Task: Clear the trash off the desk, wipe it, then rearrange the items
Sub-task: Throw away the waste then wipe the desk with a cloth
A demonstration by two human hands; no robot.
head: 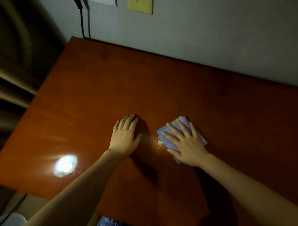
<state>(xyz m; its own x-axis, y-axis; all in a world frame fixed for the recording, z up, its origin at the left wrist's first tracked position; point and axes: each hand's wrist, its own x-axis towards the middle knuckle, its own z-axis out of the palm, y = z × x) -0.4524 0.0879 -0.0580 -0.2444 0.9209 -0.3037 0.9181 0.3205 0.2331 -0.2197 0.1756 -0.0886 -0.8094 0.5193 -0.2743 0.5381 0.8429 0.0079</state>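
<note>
No text, label, brand, number or sign can be read anywhere in this dim view. The yellow note (140,6) stuck to the wall and the white plate (103,2) beside it at the top edge carry no marks that can be made out. The lilac cloth (182,133) on the counter (145,83) bears no print or tag that shows.
</note>
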